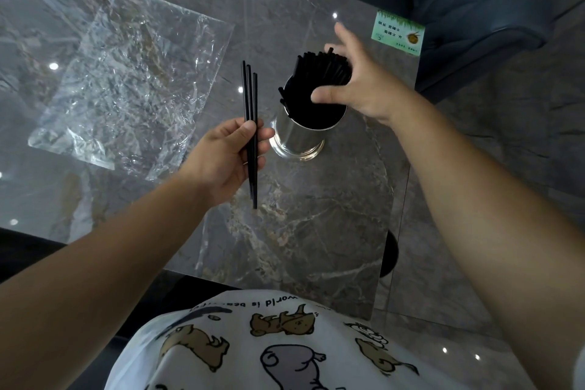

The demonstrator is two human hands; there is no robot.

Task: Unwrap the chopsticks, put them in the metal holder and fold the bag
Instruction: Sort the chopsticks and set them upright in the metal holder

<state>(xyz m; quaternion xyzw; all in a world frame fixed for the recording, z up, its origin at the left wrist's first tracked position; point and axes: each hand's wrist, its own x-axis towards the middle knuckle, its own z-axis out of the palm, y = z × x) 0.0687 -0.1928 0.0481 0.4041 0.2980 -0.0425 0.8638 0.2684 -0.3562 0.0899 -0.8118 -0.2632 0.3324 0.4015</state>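
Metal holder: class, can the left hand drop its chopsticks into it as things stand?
Probably not yet: the right hand spreads over the metal holder, whose mouth is already crowded; the left hand is otherwise close beside it.

We look steeply down from head height, close over our own shirt front [285,342], both forearms reaching forward across the marble table [316,215]; the wide lens bends the edges.
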